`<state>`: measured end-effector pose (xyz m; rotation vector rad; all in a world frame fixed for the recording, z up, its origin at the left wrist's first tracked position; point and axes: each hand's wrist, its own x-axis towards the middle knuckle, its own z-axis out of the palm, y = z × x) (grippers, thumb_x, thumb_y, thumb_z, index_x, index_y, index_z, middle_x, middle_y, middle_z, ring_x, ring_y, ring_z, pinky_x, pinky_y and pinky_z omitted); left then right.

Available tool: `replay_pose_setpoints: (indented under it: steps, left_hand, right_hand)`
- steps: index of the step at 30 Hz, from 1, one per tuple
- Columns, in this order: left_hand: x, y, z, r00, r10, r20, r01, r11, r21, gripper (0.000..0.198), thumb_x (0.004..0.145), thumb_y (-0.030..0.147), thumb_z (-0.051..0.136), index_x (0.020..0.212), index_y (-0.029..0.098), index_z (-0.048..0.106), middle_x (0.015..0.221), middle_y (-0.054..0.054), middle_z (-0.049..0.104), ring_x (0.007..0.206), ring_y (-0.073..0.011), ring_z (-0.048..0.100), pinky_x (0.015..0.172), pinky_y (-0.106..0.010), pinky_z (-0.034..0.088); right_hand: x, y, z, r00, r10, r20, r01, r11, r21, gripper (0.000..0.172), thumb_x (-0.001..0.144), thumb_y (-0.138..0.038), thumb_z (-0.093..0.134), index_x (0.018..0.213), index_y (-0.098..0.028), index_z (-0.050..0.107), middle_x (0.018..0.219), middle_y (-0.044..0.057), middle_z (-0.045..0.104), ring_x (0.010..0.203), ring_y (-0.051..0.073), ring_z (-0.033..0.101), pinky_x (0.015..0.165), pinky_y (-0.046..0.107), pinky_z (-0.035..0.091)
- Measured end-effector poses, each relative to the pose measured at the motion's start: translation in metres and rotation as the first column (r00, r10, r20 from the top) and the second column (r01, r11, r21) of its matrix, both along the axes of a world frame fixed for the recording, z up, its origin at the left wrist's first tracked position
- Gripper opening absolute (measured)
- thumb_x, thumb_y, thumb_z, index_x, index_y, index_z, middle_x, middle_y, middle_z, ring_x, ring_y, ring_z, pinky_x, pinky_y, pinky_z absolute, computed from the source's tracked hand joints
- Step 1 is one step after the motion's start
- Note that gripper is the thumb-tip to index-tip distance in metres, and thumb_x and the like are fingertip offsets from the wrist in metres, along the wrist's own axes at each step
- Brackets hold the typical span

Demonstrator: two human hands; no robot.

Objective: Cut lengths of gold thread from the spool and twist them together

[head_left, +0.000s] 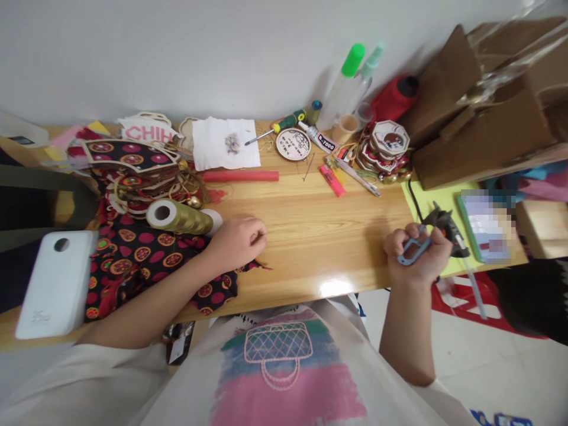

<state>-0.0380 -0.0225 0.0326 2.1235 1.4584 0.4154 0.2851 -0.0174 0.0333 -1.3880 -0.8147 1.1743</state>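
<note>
My left hand [239, 241] rests on the wooden table in a loose fist, with nothing visible in it. Beside it lie a spool of olive-gold thread [180, 216] and a dark patterned cloth [177, 251]. My right hand [419, 254] is wrapped round a hot glue gun [415, 251] with a blue-grey handle and a dark body. A translucent glue stick [475, 290] juts out past the hand, and a black cord [413, 198] runs behind it. The gun's nozzle is hard to make out.
Decorated wooden pieces [131, 155] are piled at the left. Along the back are a white paper sheet [226, 144], a red stick [241, 176], a screwdriver [277, 125], a round plaque [293, 144] and a glue tube [320, 139]. A brown paper bag [483, 130] stands right; a white power bank [57, 284] lies left.
</note>
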Motion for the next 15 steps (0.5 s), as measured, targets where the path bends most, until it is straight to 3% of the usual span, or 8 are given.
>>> replay_pose_setpoints:
  steps: [4,8,10,12,15]
  left_hand:
    - [0.000,0.000,0.001,1.000,-0.005,-0.016,0.005,1.000,-0.020,0.013,0.074,0.014,0.050,0.061,0.017,0.053,0.053,0.004,0.046,0.053,-0.0103,0.044,0.057,-0.024,0.033]
    - [0.000,0.000,0.000,1.000,-0.002,-0.013,0.002,1.000,-0.011,0.014,0.074,0.014,0.050,0.061,0.017,0.052,0.053,0.004,0.044,0.053,-0.0099,0.042,0.056,-0.023,0.033]
    - [0.000,0.000,0.000,1.000,-0.005,-0.006,0.005,1.000,-0.003,0.014,0.074,0.014,0.050,0.061,0.017,0.051,0.052,0.005,0.043,0.052,-0.0098,0.042,0.055,-0.023,0.032]
    - [0.000,0.000,0.000,1.000,-0.008,0.002,0.008,1.000,-0.002,0.013,0.073,0.013,0.050,0.061,0.017,0.051,0.052,0.005,0.043,0.052,-0.0096,0.042,0.055,-0.023,0.032]
    - [0.000,0.000,0.000,1.000,-0.008,0.003,0.008,1.000,-0.001,0.013,0.073,0.013,0.050,0.061,0.017,0.051,0.052,0.005,0.043,0.052,-0.0094,0.041,0.054,-0.023,0.032]
  right_hand:
    - [-0.007,-0.013,0.003,0.996,0.076,-0.037,-0.078,0.997,-0.030,0.038,0.073,-0.060,0.040,0.061,-0.025,0.037,0.037,-0.005,0.033,0.032,0.012,0.030,0.039,0.026,0.024]
    - [-0.025,-0.022,0.007,0.993,0.102,-0.050,-0.107,0.988,-0.107,0.038,0.073,-0.059,0.047,0.060,-0.024,0.039,0.042,-0.005,0.034,0.032,0.010,0.033,0.038,0.026,0.023]
    - [-0.035,-0.026,0.010,0.979,0.199,-0.033,-0.202,0.963,-0.178,0.040,0.075,-0.060,0.048,0.061,-0.023,0.041,0.041,-0.004,0.036,0.033,0.009,0.032,0.038,0.025,0.022]
    - [-0.044,-0.032,0.015,0.924,0.378,-0.048,-0.376,0.884,-0.277,0.043,0.078,-0.063,0.046,0.065,-0.022,0.045,0.040,-0.004,0.039,0.034,0.009,0.031,0.038,0.024,0.022]
    - [-0.058,-0.041,0.022,0.793,0.597,-0.120,-0.590,0.706,-0.392,0.043,0.081,-0.062,0.047,0.073,-0.020,0.050,0.045,-0.003,0.049,0.039,0.009,0.036,0.039,0.022,0.024]
